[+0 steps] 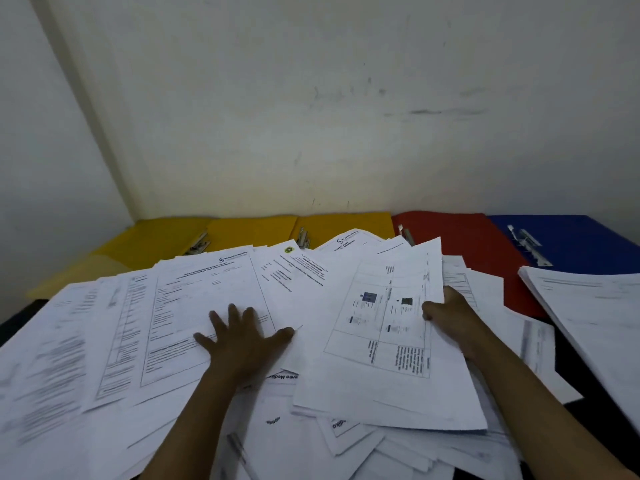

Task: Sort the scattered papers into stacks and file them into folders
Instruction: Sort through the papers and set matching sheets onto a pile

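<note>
The left hand [244,336] lies flat, fingers spread, on scattered papers [104,334] at centre frame. The right hand [446,311] pinches a table-printed sheet [388,341] right of centre, folders [460,237] behind.

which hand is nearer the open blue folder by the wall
Right. The right hand pinches a printed sheet just left of the red folder, beside the open blue folder; the left hand presses papers farther left.

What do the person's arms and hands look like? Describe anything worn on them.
Both forearms are bare as far as the frame shows: no sleeves, gloves, watch or bracelets in view. No rings are visible on the left hand or the right hand, though the picture is a little blurred.
</note>
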